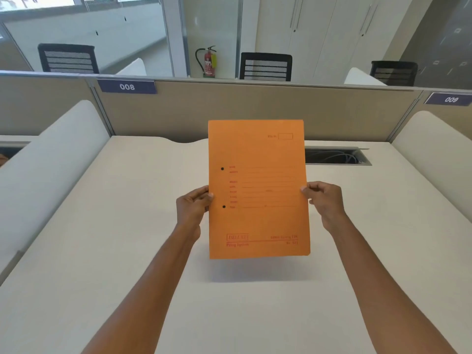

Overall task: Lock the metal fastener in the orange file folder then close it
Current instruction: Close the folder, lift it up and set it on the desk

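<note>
The orange file folder is closed and held upright above the desk, its printed front cover facing me. Two dark punch holes show near its left edge. My left hand pinches the left edge between the holes. My right hand grips the right edge at about the same height. The metal fastener is hidden inside the folder. A shadow of the folder falls on the desk below it.
The pale desk spreads all around under the folder. A beige partition with labels 008 and 009 stands behind. A cable slot opens at the back right. White side dividers flank the desk.
</note>
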The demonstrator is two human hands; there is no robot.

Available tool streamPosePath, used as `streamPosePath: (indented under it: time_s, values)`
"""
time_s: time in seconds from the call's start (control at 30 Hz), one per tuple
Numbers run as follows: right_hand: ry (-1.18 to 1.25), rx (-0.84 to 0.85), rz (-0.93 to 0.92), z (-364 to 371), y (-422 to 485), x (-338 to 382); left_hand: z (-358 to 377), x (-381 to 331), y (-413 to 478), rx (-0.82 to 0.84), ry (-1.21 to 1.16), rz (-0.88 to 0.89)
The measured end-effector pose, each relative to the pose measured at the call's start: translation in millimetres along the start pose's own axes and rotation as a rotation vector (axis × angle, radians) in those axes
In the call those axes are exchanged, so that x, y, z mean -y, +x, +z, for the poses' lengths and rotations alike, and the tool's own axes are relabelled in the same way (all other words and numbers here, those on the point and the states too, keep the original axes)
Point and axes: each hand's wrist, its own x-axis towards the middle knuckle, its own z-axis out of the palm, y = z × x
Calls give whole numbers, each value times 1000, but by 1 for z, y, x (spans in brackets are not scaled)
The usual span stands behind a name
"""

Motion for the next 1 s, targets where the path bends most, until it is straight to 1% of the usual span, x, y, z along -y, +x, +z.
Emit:
streamPosePath:
  time_s: [0.17, 0.3, 1.0]
  values:
    - [15, -19, -108, 6, 6, 42, 5, -37, 12, 11, -8, 84]
    - [54, -17, -150, 6, 8, 64, 5, -60, 20, 10, -15, 122]
    - [58, -17, -184, 10, 7, 68, 2, -72, 21, -34, -1, 127]
